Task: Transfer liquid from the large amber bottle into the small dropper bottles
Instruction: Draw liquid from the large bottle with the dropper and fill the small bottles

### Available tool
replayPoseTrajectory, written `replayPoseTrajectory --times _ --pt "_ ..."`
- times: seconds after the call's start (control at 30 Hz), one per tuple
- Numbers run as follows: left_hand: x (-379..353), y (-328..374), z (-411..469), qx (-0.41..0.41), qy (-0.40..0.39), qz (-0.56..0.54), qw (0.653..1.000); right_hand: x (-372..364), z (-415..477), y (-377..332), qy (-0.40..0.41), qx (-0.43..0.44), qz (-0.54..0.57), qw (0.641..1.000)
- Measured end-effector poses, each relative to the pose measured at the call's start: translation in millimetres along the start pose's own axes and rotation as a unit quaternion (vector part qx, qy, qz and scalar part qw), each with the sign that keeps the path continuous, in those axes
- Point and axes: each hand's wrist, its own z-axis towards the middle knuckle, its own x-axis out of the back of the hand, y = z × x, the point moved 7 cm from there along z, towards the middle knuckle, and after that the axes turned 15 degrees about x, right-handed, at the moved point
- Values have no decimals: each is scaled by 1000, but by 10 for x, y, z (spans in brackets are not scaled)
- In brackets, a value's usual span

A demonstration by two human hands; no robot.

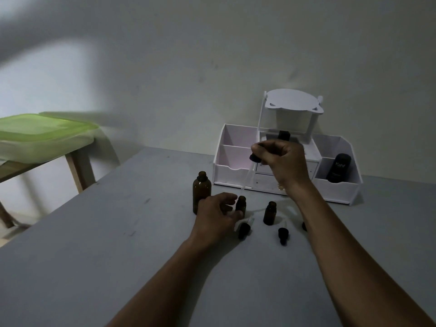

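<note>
Head view: pipette (247,179) tip faint.
Right hand (280,161): pinches pipette bulb; centre your tip over small bottle (240,204).
Left hand (218,212): holds small bottle; keep it upright.

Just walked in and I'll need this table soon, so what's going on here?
A person is moving liquid by dropper. The right hand pinches the black bulb of a long dropper. Its tip is at or just above the mouth of a small dropper bottle, which the left hand holds on the table. The large amber bottle stands open beside it. A second small bottle stands open, and loose dropper caps lie in front.
</note>
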Motion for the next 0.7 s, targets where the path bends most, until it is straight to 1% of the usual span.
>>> replayPoseTrajectory --times 0.07,0.1,0.17,0.2,0.27,0.3,0.33,0.4,0.47,0.53,0.6,0.7 --pt "154 144 -48 -73 44 41 996 10 34 -83 19 10 18 1000" --pt "260 227 -101 -114 77 38 990 11 46 -129 29 15 27 999" --pt "504 363 -228 -188 158 -8 969 11 78 -227 46 27 39 998" --pt "635 383 -288 -208 204 -38 956 11 89 -284 53 37 42 997" --pt "872 325 -326 -209 279 -87 933 -8 115 -394 68 52 53 995" --pt "962 261 -291 -197 300 -101 928 -30 133 -434 74 55 58 994" --pt "1021 184 -231 -177 304 -107 930 -56 145 -468 78 58 59 993" --pt "1035 -7 -61 -124 264 -109 950 -124 166 -514 87 60 60 993" --pt "975 -167 94 -67 184 -123 973 -195 172 -506 98 52 74 991" --pt "899 -251 205 -29 110 -146 983 -272 157 -464 99 44 82 991" --pt "827 -279 260 -16 64 -160 985 -342 138 -412 92 45 81 991" --pt "775 -254 276 -15 32 -178 983 -396 110 -358 80 44 70 993"
